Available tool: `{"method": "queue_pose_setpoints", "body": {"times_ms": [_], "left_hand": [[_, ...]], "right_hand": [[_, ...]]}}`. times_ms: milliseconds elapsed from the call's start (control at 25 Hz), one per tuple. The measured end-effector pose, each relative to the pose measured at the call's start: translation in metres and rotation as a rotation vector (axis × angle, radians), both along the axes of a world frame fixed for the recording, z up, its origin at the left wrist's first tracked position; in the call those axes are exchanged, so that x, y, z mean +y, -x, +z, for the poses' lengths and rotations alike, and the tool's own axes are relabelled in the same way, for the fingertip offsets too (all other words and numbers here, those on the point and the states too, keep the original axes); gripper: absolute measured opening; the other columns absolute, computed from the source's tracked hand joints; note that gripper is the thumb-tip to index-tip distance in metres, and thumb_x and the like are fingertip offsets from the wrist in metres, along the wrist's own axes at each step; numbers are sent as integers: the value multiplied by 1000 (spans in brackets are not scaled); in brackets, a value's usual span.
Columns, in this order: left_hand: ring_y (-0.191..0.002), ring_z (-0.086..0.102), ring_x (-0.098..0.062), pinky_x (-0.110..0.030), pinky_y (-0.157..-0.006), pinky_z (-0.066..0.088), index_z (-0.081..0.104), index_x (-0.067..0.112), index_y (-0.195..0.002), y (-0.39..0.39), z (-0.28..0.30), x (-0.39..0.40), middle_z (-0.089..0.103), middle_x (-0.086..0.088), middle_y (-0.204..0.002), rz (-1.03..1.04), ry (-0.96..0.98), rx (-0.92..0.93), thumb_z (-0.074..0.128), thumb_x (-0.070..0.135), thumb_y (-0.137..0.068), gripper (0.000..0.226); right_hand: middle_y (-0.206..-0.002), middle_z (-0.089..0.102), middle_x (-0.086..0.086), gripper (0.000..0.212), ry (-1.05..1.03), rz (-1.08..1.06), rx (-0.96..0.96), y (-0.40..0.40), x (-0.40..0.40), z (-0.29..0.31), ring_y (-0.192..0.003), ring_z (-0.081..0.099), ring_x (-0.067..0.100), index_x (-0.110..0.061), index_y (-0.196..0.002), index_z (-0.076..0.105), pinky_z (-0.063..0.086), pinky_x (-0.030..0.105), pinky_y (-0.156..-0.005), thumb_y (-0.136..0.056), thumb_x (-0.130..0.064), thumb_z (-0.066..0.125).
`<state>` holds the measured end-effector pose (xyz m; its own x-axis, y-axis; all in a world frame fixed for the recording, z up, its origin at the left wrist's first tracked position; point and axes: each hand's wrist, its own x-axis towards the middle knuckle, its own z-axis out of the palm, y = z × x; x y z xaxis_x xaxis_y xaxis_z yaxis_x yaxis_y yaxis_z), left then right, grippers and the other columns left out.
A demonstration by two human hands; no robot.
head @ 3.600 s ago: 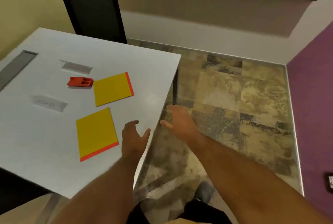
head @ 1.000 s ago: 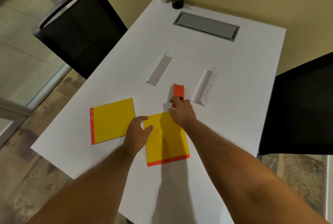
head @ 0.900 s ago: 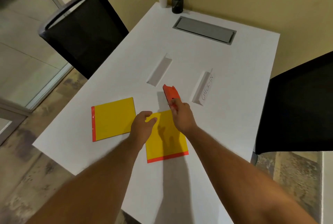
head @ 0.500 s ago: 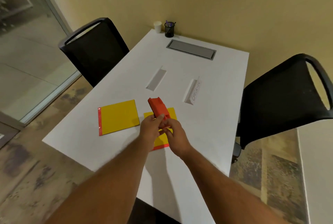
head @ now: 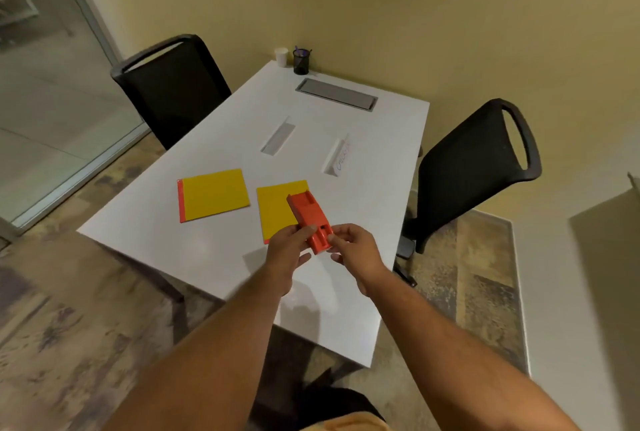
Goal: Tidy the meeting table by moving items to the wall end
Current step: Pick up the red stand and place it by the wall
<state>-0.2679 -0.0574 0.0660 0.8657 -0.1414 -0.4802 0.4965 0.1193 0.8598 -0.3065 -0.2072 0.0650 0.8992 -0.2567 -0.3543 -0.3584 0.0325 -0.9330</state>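
Fingers of both hands pinch the near end of the orange stapler (head: pixel 309 221), which is held up off the white table (head: pixel 374 167) and angled away toward the wall. The left hand (head: pixel 289 252) grips it from the left with thumb and fingertips, the right hand (head: pixel 356 250) closes on it from the right, and both forearms reach in from the bottom edge of the view.

The stapler's far end overlaps, in this view, the near yellow notepad (head: pixel 277 208), which lies flat on the table just beyond the hands. A 2nd yellow notepad (head: pixel 214 194) with an orange-red spine along its left edge lies to the left of the 1st, apart from it.

Farther up the table stand 2 folded white name cards: a blank one (head: pixel 278 135) on the left and one with handwriting (head: pixel 337 158) on the right. Beyond them a grey cable hatch (head: pixel 336 94) is set into the tabletop. At the wall end sit a black mesh pen cup (head: pixel 301 61) and, just beside it, a white cup (head: pixel 281 56).

A black chair (head: pixel 173 84) stands on the left side of the table and another black chair (head: pixel 474 167) on the right.
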Motion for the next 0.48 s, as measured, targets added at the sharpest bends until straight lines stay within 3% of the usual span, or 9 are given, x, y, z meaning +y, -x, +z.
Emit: {"method": "queue_pose_setpoints", "body": {"times_ms": [120,240,480], "left_hand": [[-109,73,-23,-47,-101,56,64,17,-134,10,4,-30,75,-7,-123,37,48,-32,67,30,-99,37],[-100,76,-26,-46,-96,58,62,15,-134,14,0,-69,75,-10,-120,143,7,-46,61,39,-102,40],[-102,73,-34,-52,-91,62,59,17,-135,24,-13,-191,69,-12,-121,225,-41,-20,60,41,-102,40]], "right_hand": [[-106,76,15,12,61,-44,-3,18,-37,5,-91,71,23,-12,-109,74,60,34,-83,-103,-14,64],[-101,76,5,12,172,-110,-50,32,-82,4,-90,72,20,-16,-104,76,59,31,-79,-103,-17,64],[-92,78,-4,13,284,-75,-96,47,-207,-7,-89,75,14,-23,-97,79,64,40,-88,-101,-20,67]]}}
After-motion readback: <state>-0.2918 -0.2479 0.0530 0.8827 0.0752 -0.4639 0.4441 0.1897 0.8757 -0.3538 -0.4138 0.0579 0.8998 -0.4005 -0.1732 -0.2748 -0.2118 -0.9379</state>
